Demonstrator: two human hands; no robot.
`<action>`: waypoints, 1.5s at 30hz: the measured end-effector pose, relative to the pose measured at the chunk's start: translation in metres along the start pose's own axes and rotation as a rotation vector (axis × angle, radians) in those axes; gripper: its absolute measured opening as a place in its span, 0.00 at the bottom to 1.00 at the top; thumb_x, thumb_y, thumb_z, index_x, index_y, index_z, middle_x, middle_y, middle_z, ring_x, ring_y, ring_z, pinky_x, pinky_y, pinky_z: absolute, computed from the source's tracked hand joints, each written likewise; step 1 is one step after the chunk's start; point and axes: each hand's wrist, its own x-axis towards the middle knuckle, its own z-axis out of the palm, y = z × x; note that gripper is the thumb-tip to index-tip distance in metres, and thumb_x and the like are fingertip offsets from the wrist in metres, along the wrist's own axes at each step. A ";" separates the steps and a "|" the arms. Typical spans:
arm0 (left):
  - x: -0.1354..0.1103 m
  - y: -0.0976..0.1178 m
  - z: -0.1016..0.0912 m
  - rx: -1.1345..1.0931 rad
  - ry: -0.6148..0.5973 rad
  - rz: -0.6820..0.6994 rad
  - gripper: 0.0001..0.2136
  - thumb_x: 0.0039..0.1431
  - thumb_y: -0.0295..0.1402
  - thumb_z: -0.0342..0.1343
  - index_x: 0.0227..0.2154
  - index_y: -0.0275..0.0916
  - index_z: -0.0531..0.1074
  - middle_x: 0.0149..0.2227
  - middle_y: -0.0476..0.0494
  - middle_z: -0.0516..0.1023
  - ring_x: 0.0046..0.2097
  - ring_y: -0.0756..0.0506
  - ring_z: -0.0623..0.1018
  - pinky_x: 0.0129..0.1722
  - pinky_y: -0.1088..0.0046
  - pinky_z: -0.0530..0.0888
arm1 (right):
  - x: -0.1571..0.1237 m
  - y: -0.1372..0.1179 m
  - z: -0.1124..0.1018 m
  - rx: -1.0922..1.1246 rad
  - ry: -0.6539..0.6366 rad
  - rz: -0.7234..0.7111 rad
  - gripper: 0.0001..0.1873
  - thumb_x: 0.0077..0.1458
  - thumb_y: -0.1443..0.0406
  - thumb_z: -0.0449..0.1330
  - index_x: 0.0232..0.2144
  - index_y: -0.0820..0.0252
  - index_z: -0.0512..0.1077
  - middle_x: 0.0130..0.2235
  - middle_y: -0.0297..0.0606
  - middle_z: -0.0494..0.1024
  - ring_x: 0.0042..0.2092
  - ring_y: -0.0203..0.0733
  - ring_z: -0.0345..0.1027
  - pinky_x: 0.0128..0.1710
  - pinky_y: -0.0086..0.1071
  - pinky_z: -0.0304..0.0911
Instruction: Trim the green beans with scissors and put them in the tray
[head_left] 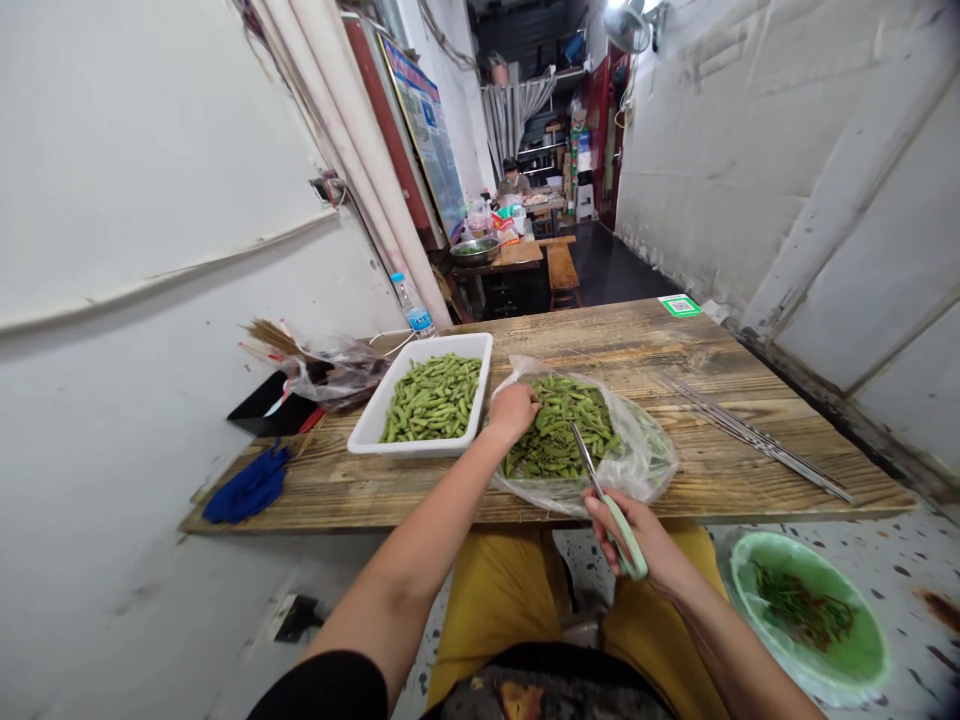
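Observation:
My right hand is wrapped round the pale green handles of a pair of scissors. Their metal blades point away from me, over the near right part of a clear plastic bag of green soybean pods. At the left side of those pods is my left hand, its fingers curled together; what is between the fingertips is hidden. Just left of the bag stands a white plastic basin, with many more soybean pods in it.
Metal skewers lie on the wooden table at right. To the left are a blue cloth, a black box and a water bottle. A green tub with trimmings stands low right. A person sits far back.

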 end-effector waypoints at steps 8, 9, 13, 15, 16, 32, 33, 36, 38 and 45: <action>0.005 0.006 -0.005 -0.018 -0.060 -0.020 0.08 0.51 0.34 0.56 0.30 0.38 0.79 0.29 0.44 0.79 0.32 0.46 0.74 0.33 0.74 0.66 | -0.001 -0.001 -0.002 -0.025 -0.006 -0.022 0.21 0.47 0.48 0.59 0.35 0.58 0.65 0.19 0.23 0.61 0.15 0.27 0.54 0.10 0.21 0.55; 0.005 0.006 -0.004 0.000 -0.066 -0.023 0.08 0.51 0.33 0.56 0.31 0.39 0.79 0.30 0.44 0.79 0.32 0.47 0.74 0.34 0.74 0.66 | 0.000 -0.001 -0.002 -0.029 -0.007 -0.026 0.21 0.48 0.49 0.59 0.34 0.58 0.65 0.19 0.23 0.61 0.15 0.27 0.54 0.10 0.20 0.55; 0.007 0.009 0.006 0.076 -0.076 -0.080 0.09 0.51 0.37 0.57 0.32 0.40 0.79 0.33 0.42 0.79 0.35 0.45 0.75 0.36 0.73 0.67 | 0.002 0.000 0.002 -0.026 -0.024 -0.015 0.20 0.49 0.49 0.58 0.35 0.58 0.64 0.18 0.22 0.61 0.15 0.27 0.53 0.10 0.20 0.55; 0.009 0.013 0.011 0.082 -0.070 -0.086 0.09 0.51 0.36 0.57 0.32 0.39 0.78 0.34 0.42 0.79 0.36 0.45 0.75 0.36 0.73 0.67 | 0.003 0.003 0.004 -0.017 -0.037 -0.007 0.20 0.49 0.49 0.58 0.35 0.58 0.64 0.19 0.22 0.61 0.15 0.26 0.53 0.10 0.20 0.55; 0.010 0.015 0.012 0.074 -0.063 -0.078 0.08 0.51 0.35 0.57 0.31 0.39 0.78 0.34 0.42 0.79 0.36 0.45 0.75 0.36 0.73 0.67 | 0.004 0.004 0.004 -0.014 -0.039 -0.008 0.20 0.49 0.49 0.58 0.36 0.58 0.64 0.19 0.22 0.61 0.15 0.26 0.53 0.10 0.20 0.55; -0.051 0.038 -0.014 -0.607 -0.305 -0.068 0.09 0.43 0.36 0.59 0.24 0.33 0.73 0.17 0.53 0.68 0.20 0.55 0.63 0.21 0.78 0.60 | 0.005 -0.010 0.000 -0.253 0.044 -0.192 0.25 0.50 0.49 0.58 0.44 0.59 0.69 0.18 0.26 0.63 0.20 0.34 0.57 0.19 0.26 0.55; -0.053 0.038 -0.014 -0.625 -0.333 -0.073 0.09 0.42 0.36 0.59 0.24 0.33 0.73 0.17 0.54 0.68 0.19 0.55 0.62 0.21 0.79 0.59 | 0.005 -0.010 0.000 -0.266 0.050 -0.202 0.25 0.50 0.49 0.58 0.44 0.59 0.69 0.18 0.26 0.63 0.20 0.35 0.58 0.19 0.27 0.56; -0.056 0.037 -0.015 -0.654 -0.382 -0.059 0.08 0.40 0.34 0.60 0.22 0.33 0.73 0.17 0.54 0.67 0.19 0.56 0.62 0.20 0.79 0.59 | 0.004 -0.010 0.000 -0.290 0.061 -0.228 0.24 0.49 0.50 0.59 0.43 0.59 0.70 0.17 0.26 0.63 0.20 0.35 0.59 0.20 0.27 0.55; -0.056 0.037 -0.015 -0.683 -0.400 -0.067 0.08 0.39 0.34 0.61 0.22 0.33 0.72 0.16 0.54 0.67 0.18 0.56 0.62 0.19 0.79 0.59 | 0.003 -0.010 0.000 -0.295 0.072 -0.225 0.22 0.49 0.50 0.59 0.40 0.59 0.71 0.16 0.25 0.61 0.18 0.34 0.56 0.18 0.26 0.54; -0.057 0.033 -0.011 -0.961 -0.452 -0.166 0.11 0.38 0.35 0.64 0.22 0.33 0.70 0.17 0.53 0.68 0.18 0.57 0.61 0.17 0.81 0.56 | 0.005 -0.004 0.000 -0.185 0.048 -0.120 0.22 0.49 0.48 0.58 0.39 0.58 0.66 0.15 0.21 0.56 0.14 0.30 0.48 0.12 0.25 0.48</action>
